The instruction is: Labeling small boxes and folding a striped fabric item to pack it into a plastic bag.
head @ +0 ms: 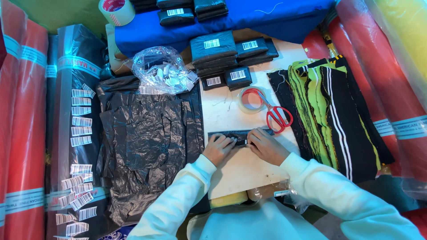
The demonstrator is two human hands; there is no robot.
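Red rolls (22, 133) fill the left edge of the frame, and more rolls (382, 66) stand at the right edge. A blue cloth (249, 20) covers the upper centre. A heap of black bags (147, 142) lies left of centre. Folded striped fabric (329, 115), green and black, lies right of centre. A white board (240, 169) forms the work surface at centre.

Packed black parcels (231, 55) with barcode labels are stacked at the upper centre. A clear bag (164, 71) of small items sits just left of them. Loose barcode stickers (81, 120) line a black roll at the left. A tape roll (116, 11) sits at the upper left. A second tape roll (250, 101) and red scissors (278, 115) lie touching on the board.

The parcel (240, 135) in hand lies flat at frame centre, on the board. The left hand (218, 149) and right hand (267, 146) both press on it, fingers curled down, pinching at a small label between them.

Judgement: the step in hand is fixing the label to the folded parcel. The next move calls for smoothing the label flat with even fingertip pressure while the parcel stays folded.
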